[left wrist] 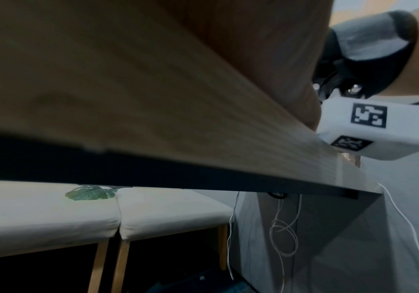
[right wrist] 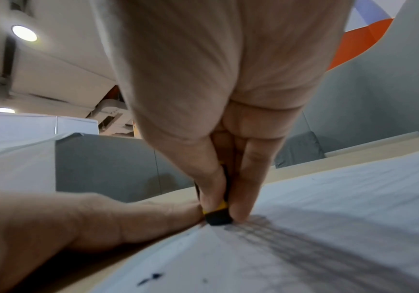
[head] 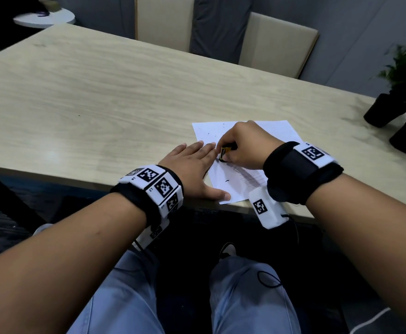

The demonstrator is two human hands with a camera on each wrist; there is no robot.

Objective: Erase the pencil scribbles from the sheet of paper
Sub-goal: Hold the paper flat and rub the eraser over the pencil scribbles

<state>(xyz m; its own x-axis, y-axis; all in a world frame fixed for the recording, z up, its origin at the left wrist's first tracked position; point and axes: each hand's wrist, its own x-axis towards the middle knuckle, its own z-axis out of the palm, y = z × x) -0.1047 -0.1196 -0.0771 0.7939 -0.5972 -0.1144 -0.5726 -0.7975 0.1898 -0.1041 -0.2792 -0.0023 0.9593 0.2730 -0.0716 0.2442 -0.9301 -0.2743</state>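
A white sheet of paper [head: 274, 131] lies near the table's front edge, with grey pencil scribbles [head: 245, 174] across its near half and dark eraser crumbs scattered on it. My right hand [head: 245, 145] pinches a black eraser in a yellow sleeve [head: 225, 153] and presses its tip on the paper at the left end of the scribbles [right wrist: 278, 237]. In the right wrist view the eraser [right wrist: 218, 217] sits between thumb and finger. My left hand [head: 192, 167] lies flat with straight fingers on the sheet's left edge, fingertips next to the eraser.
The wooden table [head: 88, 92] stretches far to the left and back. Black plant pots [head: 385, 109] stand at the right edge. Beige chairs [head: 276, 44] stand behind the table. The paper's near corner reaches the table's front edge [head: 223, 202].
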